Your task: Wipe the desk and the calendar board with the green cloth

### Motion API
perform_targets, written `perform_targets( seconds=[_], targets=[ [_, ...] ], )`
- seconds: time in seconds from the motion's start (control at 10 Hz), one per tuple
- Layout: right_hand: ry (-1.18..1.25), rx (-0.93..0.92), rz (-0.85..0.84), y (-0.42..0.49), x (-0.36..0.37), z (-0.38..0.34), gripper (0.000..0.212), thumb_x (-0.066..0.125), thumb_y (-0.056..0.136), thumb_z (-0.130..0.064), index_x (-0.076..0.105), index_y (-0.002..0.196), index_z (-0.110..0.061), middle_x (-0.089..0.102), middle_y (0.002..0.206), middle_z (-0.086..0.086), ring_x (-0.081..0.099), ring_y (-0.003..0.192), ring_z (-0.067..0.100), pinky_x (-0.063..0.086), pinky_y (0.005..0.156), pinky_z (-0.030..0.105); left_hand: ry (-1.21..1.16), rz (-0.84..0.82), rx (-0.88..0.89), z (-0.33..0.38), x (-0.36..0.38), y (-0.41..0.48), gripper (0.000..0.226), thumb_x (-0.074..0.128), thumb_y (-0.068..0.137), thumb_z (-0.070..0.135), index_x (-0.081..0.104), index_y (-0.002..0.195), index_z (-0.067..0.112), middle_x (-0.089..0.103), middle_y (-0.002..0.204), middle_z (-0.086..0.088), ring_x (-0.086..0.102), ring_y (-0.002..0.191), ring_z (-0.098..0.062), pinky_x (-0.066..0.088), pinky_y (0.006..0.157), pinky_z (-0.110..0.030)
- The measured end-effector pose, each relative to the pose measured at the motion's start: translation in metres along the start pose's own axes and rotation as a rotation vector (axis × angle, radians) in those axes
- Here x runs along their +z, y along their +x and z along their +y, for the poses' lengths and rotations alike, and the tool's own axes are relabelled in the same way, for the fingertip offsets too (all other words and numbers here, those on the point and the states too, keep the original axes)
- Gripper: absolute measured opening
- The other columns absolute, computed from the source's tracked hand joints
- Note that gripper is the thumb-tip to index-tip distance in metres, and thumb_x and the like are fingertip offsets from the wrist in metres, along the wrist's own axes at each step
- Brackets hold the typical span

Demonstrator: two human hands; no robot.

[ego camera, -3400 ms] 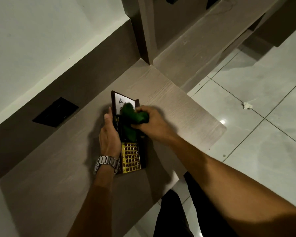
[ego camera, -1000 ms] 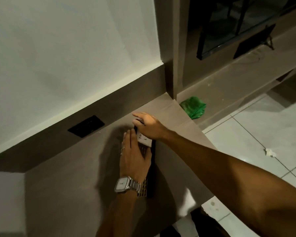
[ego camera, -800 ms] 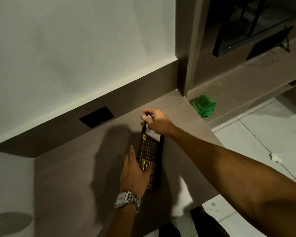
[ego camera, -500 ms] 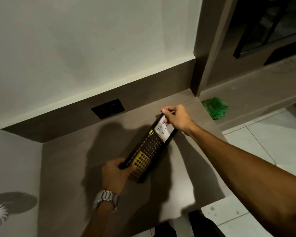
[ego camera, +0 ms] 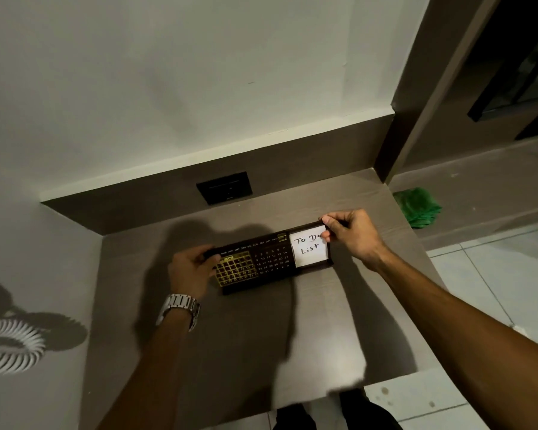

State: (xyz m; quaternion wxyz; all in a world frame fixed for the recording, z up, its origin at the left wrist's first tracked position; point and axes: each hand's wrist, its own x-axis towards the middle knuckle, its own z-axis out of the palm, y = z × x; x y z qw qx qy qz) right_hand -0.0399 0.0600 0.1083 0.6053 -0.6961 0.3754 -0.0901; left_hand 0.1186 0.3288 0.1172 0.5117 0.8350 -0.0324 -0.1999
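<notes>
The left hand (ego camera: 190, 272), a silver watch (ego camera: 179, 307) on its wrist, sits left of the frame's middle and grips the left end of the calendar board (ego camera: 269, 258), fingers wrapped over its top edge and thumb near the gold grid panel. The right hand (ego camera: 350, 234), reaching in from the lower right, pinches the board's upper right corner, its fingertips (ego camera: 326, 219) curled over the edge and overlapping the white note (ego camera: 309, 249) that reads "To Do List". Between the two hands the dark board lies lengthwise across the centre of the frame, on or just above the grey wood-grain worktop (ego camera: 292, 336); which of the two cannot be told. Month names and date numbers show on its middle section. Both arms throw heavy shadows over the worktop below and behind the board. Behind it, in the dark back panel, is a black socket plate (ego camera: 225, 187). The green cloth (ego camera: 418, 207) lies crumpled at the right of the frame on a lower ledge beyond the worktop's right edge, well apart from both hands. Pale floor tiles (ego camera: 491, 274) fill the lower right, and a white ribbed ring (ego camera: 10, 342) shows at the left edge.
</notes>
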Motion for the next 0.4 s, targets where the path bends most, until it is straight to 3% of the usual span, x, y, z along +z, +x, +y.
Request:
perform_targets(
  seconds=[0.1,0.3,0.4],
  targets=[
    [-0.011,0.012,-0.009,0.0013,-0.0007,-0.0032,0.012,0.061,0.098,-0.017,0.072,0.096,-0.016,0.077,0.091,0.015,0.076,0.089,0.029,0.064,0.080,0.042,0.006,0.011,0.007,-0.0002,0.0000,-0.0038,0.034,0.068,0.080,-0.008,0.066,0.114,-0.004,0.066,0.099,-0.021,0.067,0.087,-0.033,0.056,0.082,-0.044],
    [-0.020,0.032,-0.013,0.0040,-0.0005,-0.0011,0.012,0.061,0.098,-0.019,0.072,0.099,-0.015,0.077,0.091,0.010,0.077,0.088,0.026,0.064,0.072,0.035,0.065,0.024,0.036,0.0007,-0.0008,-0.0064,0.034,0.070,0.080,-0.003,0.067,0.115,-0.002,0.067,0.100,-0.024,0.067,0.088,-0.031,0.057,0.082,-0.047],
    [-0.078,0.010,-0.004,-0.0008,0.0045,-0.0003,0.018,0.060,0.099,-0.023,0.069,0.112,-0.017,0.074,0.109,0.006,0.074,0.083,0.015,0.059,0.058,0.019,0.223,0.056,0.096,-0.0016,-0.0019,-0.0118,0.040,0.075,0.080,0.012,0.067,0.118,0.005,0.071,0.105,-0.018,0.067,0.090,-0.021,0.055,0.089,-0.043]
  ],
)
